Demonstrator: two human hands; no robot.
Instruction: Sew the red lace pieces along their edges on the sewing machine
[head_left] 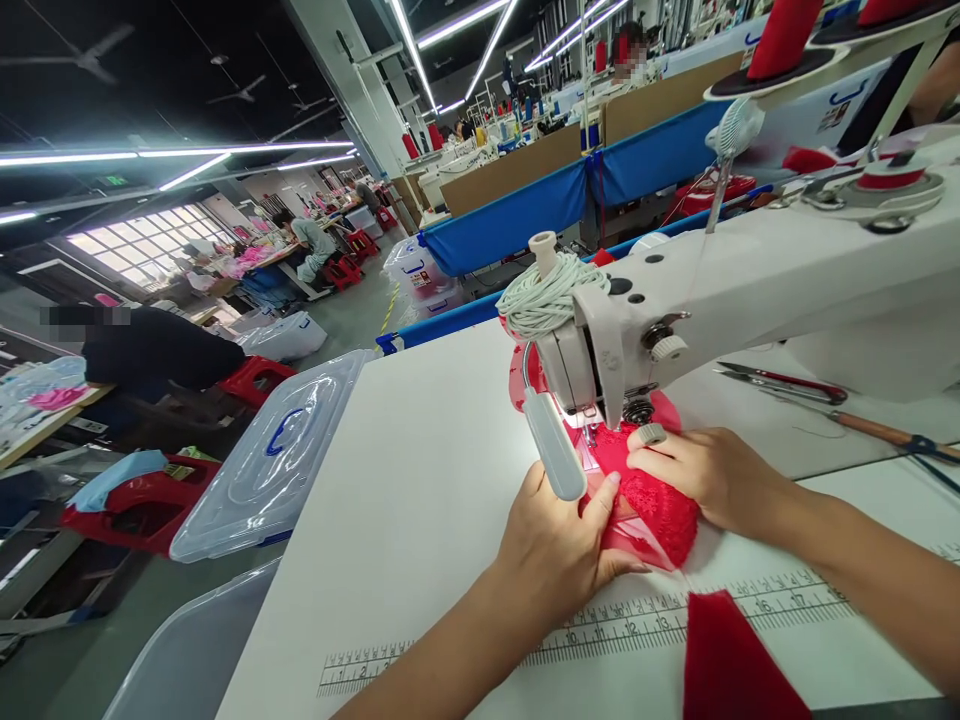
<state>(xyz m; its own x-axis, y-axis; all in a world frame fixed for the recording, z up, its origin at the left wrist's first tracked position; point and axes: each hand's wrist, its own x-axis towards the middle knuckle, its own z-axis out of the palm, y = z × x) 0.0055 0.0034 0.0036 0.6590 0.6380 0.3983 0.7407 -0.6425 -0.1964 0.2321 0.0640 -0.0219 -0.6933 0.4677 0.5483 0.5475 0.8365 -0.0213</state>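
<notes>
Red stools [154,508] stand left; ceiling fans [88,58] hang overhead.

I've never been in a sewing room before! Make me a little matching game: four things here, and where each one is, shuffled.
Things:
1. Red lacy fabric
2. Pale green cord
3. Ruler markings
4. Clear lidded box

Places:
A. Printed along the near side of the table
B. Beside the table, on its left
C. Touched by the left hand and the right hand
D. Coiled at the head of the sewing machine

Right pairs: 1-C, 2-D, 3-A, 4-B
</notes>
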